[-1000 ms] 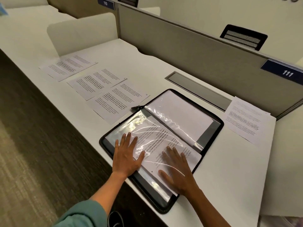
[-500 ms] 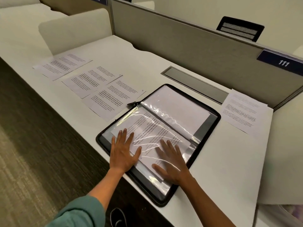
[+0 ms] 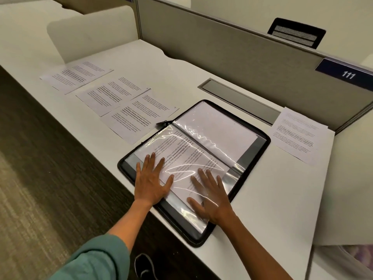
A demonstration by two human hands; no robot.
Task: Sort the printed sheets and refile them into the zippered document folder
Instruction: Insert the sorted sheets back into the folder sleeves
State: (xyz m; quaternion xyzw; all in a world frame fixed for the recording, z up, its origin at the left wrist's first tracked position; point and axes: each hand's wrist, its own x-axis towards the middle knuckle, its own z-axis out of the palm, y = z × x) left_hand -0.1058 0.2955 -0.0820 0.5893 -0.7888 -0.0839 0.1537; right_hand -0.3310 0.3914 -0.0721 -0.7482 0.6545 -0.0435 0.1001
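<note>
Both hands have slid a little along the sheet since before. Three printed sheets [image 3: 105, 91] lie left on the bench [image 3: 282, 199]. Left hand [image 3: 150, 181] and right hand [image 3: 212, 197] press flat, fingers straight, on the sheet in the open folder [image 3: 260, 138]. Far right, a sign [image 3: 347, 74] reads "111".

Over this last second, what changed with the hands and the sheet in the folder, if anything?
The printed sheet slid further into the clear sleeve of the zippered folder: its corner no longer sticks out past the folder's right edge. The left hand and right hand stay flat on the sleeve, gripping nothing. The three loose sheets on the left and the sheet on the right have not moved.
</note>
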